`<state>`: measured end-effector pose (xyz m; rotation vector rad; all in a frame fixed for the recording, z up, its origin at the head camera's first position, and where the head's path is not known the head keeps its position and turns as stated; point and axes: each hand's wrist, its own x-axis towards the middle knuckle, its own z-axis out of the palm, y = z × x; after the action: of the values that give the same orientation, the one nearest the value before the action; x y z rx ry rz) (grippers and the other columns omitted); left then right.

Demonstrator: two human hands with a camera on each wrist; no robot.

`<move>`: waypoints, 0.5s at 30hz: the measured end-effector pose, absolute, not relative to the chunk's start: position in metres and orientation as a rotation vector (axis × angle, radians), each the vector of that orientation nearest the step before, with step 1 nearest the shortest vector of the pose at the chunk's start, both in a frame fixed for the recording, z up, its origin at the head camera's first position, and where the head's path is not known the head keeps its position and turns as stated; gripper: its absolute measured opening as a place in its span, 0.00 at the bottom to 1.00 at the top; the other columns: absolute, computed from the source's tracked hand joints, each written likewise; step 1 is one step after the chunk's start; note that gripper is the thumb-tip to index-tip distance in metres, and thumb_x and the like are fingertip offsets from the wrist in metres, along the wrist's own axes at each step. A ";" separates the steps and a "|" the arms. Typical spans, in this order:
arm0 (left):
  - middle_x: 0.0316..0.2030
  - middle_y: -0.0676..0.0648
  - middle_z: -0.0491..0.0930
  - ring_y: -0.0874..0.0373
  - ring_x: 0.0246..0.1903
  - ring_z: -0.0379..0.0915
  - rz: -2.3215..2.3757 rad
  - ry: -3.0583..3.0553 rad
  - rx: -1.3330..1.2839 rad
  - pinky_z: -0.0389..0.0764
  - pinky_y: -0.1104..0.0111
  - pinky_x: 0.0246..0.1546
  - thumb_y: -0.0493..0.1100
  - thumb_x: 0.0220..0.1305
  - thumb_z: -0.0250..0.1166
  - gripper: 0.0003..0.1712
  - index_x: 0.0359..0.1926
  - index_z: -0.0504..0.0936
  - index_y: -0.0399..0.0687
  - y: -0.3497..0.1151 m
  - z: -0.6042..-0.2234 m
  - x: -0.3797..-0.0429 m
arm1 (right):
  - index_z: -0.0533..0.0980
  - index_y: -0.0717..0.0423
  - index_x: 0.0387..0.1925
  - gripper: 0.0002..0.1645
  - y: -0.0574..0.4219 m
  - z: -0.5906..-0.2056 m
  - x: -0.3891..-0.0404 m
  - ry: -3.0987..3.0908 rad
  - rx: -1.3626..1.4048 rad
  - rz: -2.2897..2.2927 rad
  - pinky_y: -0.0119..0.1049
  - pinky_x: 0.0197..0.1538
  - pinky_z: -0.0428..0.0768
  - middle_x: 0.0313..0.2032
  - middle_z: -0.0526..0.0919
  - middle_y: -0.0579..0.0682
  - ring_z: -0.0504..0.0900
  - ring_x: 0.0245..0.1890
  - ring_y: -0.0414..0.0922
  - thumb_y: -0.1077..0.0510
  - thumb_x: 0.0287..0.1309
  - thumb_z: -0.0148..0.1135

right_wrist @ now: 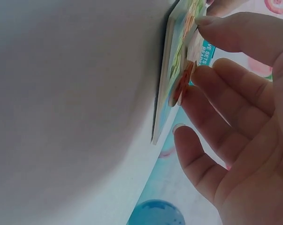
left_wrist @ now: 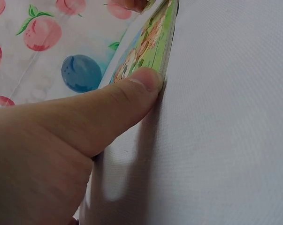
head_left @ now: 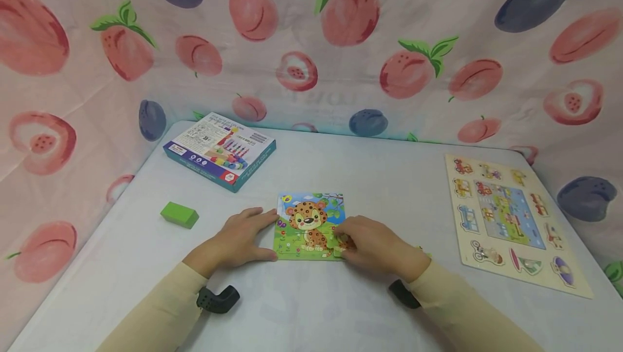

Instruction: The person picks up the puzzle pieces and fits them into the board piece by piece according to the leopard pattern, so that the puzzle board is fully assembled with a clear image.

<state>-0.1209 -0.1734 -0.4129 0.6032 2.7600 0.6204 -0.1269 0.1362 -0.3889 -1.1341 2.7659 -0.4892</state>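
A square jigsaw puzzle [head_left: 291, 244] with a spotted leopard cub on a green and blue scene lies on the white table. My left hand [head_left: 240, 237] rests beside its left edge, thumb and fingers spread, their tips touching the border. In the left wrist view the thumb [left_wrist: 127, 93] lies against the puzzle's corner. Over the lower right part, my right hand [head_left: 375, 245] pinches a puzzle piece [head_left: 344, 243] printed with brown spots. The right wrist view shows that puzzle piece [right_wrist: 182, 84] tilted against the board, its far side hidden by the fingers.
A green block [head_left: 179, 215] lies to the left. Behind it is a flat toy box [head_left: 219, 149] with a teal side. At the right lies a wooden peg puzzle board [head_left: 467, 179] with vehicle pictures. A fruit-printed cloth [head_left: 340, 71] hangs behind the table.
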 end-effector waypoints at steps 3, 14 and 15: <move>0.71 0.45 0.66 0.39 0.72 0.53 0.622 2.760 0.603 0.57 0.37 0.66 0.58 0.54 0.76 0.48 0.72 0.69 0.45 -0.173 -0.413 -0.121 | 0.81 0.61 0.46 0.17 0.133 -0.389 -0.128 2.765 -1.148 -0.484 0.38 0.43 0.78 0.39 0.81 0.47 0.75 0.38 0.43 0.65 0.53 0.68; 0.71 0.45 0.66 0.39 0.72 0.53 0.620 2.760 0.590 0.57 0.38 0.67 0.58 0.54 0.75 0.49 0.73 0.68 0.46 -0.173 -0.413 -0.121 | 0.81 0.60 0.48 0.17 0.119 -0.387 -0.130 2.722 -1.078 -0.467 0.38 0.44 0.78 0.39 0.81 0.46 0.74 0.39 0.43 0.63 0.56 0.69; 0.71 0.45 0.66 0.39 0.72 0.52 0.620 2.759 0.589 0.57 0.38 0.67 0.58 0.54 0.75 0.49 0.73 0.68 0.46 -0.173 -0.413 -0.121 | 0.81 0.60 0.48 0.17 0.118 -0.387 -0.130 2.720 -1.074 -0.467 0.39 0.44 0.78 0.39 0.81 0.46 0.74 0.39 0.43 0.63 0.56 0.68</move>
<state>-0.1206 -0.1731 -0.4132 0.5887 2.7593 0.6202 -0.1302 0.1180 -0.3872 -1.0743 2.7204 -0.4666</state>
